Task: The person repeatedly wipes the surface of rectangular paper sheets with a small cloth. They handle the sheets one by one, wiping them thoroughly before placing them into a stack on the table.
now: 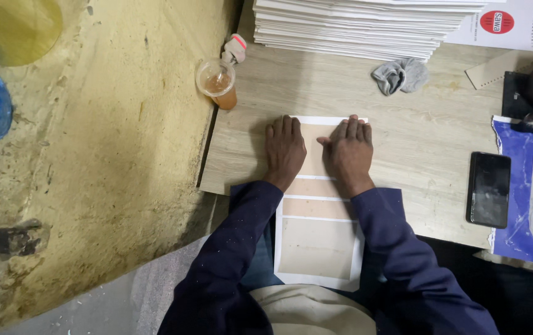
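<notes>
A flat white sheet with tan cardboard panels (317, 248) lies in front of me, its far end on the wooden table (427, 142) and its near end over my lap. My left hand (284, 150) presses flat on the far left part of the sheet, fingers together and pointing away. My right hand (349, 152) presses flat beside it on the right part. Neither hand grips anything. Both arms wear dark blue sleeves.
A tall stack of white sheets (359, 28) stands at the far edge. A grey cloth (399, 74) lies before it. A plastic cup of brown drink (218, 82) sits at the table's left edge. A black phone (488, 188) and blue paper (517, 186) lie right.
</notes>
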